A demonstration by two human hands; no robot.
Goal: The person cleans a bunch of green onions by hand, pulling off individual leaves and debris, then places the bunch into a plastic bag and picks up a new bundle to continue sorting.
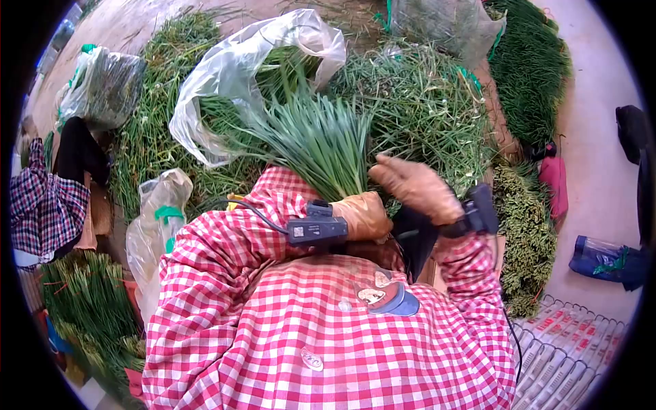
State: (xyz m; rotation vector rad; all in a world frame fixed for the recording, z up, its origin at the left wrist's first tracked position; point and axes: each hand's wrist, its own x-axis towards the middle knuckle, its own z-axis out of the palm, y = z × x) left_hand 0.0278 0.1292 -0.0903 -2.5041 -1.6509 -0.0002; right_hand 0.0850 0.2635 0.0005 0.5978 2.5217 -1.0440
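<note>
My left hand [363, 216], in what looks like a thin tan glove, is closed round the lower ends of a bunch of chives [320, 142]. The long green leaves fan out up and to the left, away from my chest. Just right of the bunch is my right hand [418, 188], its fingers stretched toward the leaves and slightly blurred; nothing shows in it. Behind the bunch, an opened clear plastic bag [222, 72] has more green leaves inside. Loose green leaves and stalks [427, 113] are heaped beyond both hands.
Tied bundles of chives [89, 301] stand at lower left, near another person's checked sleeve [51, 198]. A crumpled clear bag [147, 239] hangs left of me. Dark green chives [526, 75] lie at upper right. Wrapped packs [567, 348] sit at lower right.
</note>
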